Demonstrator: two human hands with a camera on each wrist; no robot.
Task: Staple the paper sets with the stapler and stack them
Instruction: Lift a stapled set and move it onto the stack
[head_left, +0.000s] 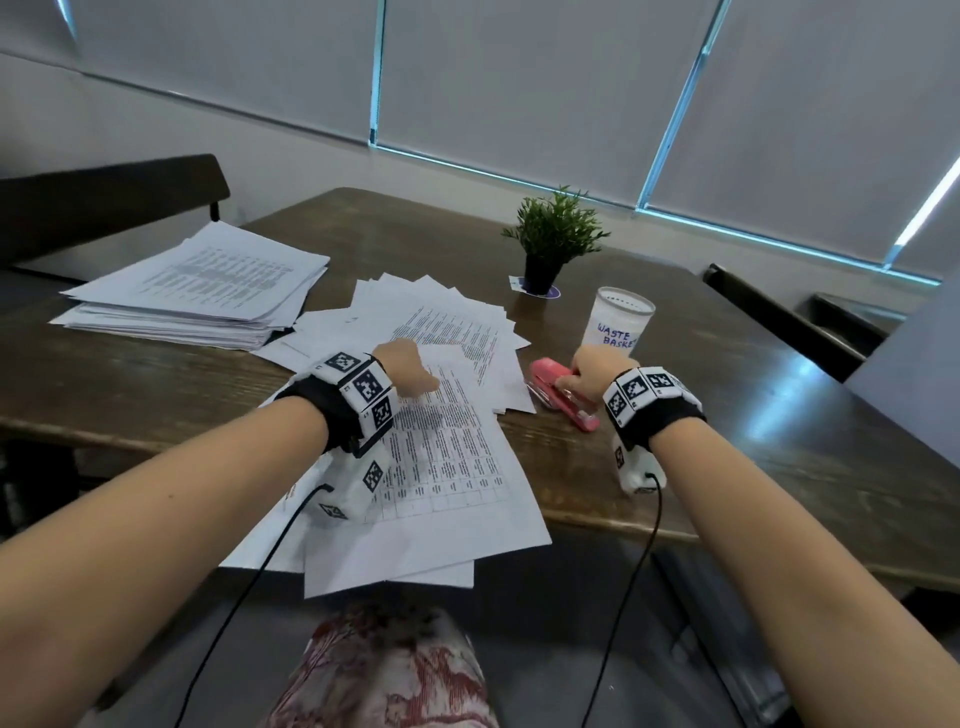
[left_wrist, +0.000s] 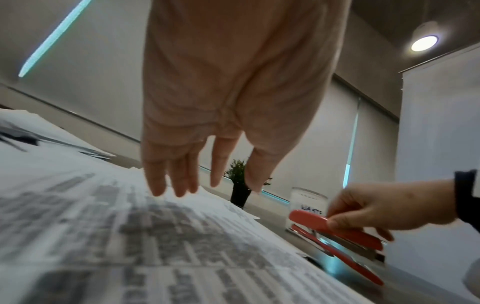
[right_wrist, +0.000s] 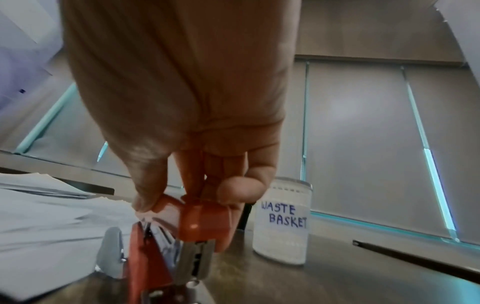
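From the head view, your right hand (head_left: 592, 371) grasps the red stapler (head_left: 558, 392), just right of the loose paper sets (head_left: 447, 457), which overhang the table (head_left: 727, 415) edge nearest you. Your left hand (head_left: 408, 371) rests on them. Beyond your right hand stands the cup (head_left: 615, 319) marked "WASTE BASKET"; its contents are unclear.

The left wrist view shows your left fingers (left_wrist: 179, 174) straight, relaxed, tips over the paper.

The right wrist view shows thumb and fingers (right_wrist: 241, 191) pinching the stapler's lifted top arm.

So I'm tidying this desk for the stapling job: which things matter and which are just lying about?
Job:
stapler, gripped by right hand
loose printed sheets under left hand
paper stack

Lying about:
potted plant
"waste basket" cup
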